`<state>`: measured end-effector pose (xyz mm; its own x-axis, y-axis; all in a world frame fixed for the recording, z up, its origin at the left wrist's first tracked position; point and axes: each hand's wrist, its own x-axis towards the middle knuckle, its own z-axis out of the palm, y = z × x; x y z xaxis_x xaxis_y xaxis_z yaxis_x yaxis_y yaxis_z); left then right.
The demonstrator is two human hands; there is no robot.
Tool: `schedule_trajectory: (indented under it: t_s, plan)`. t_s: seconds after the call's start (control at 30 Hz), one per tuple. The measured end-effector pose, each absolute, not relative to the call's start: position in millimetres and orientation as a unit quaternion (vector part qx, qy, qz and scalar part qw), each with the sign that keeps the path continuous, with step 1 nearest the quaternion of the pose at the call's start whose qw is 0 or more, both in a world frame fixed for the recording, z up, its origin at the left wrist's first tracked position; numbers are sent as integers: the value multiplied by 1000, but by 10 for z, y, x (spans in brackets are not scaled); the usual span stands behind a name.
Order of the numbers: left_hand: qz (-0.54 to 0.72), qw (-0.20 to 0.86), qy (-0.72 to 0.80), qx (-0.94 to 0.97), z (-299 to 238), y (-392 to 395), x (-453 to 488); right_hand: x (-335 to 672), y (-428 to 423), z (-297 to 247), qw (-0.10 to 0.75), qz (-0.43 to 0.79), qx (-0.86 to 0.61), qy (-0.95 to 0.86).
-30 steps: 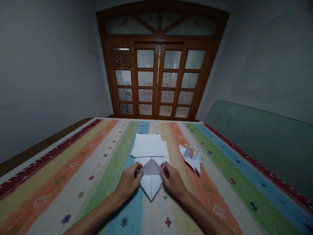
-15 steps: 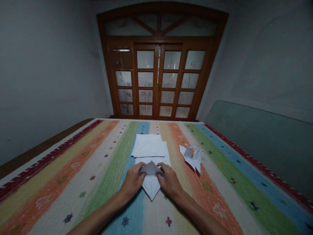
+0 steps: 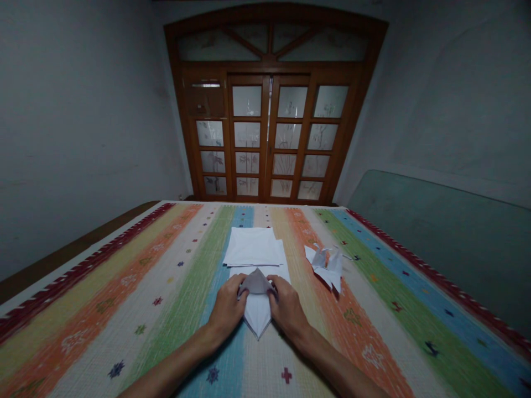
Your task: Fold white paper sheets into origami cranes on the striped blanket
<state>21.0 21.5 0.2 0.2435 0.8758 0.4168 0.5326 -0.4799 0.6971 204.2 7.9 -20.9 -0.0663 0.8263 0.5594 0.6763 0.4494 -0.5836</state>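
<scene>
Between my two hands is a partly folded sheet of white paper [image 3: 258,315], its pointed end toward me and a greyish flap raised at the far end. My left hand [image 3: 227,304] grips its left edge, thumb on the near side of the flap and fingers curled behind. On the opposite edge my right hand [image 3: 289,304] pinches in the same way. Just beyond lies a stack of white paper sheets [image 3: 253,247], its near part covered by the folded piece and my fingers. Folded paper cranes [image 3: 327,268] sit to the right; their exact number is unclear.
A striped, patterned cloth [image 3: 166,326] covers the table. Past its far edge stands a wooden door with glass panes [image 3: 267,138]. A pale green panel [image 3: 440,232] leans along the right wall, and a plain wall rises on the left.
Both hands have drawn slightly closer together on the paper. The raised flap now stands a little taller and narrower. The stack and cranes have stayed put.
</scene>
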Motion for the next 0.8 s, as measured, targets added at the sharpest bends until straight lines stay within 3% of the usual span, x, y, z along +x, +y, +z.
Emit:
schedule_trajectory:
  t_s: [0.8]
  plan:
    - [452,217,460,733,-49,205,257,2033,63,-158,482,119,-500,-709]
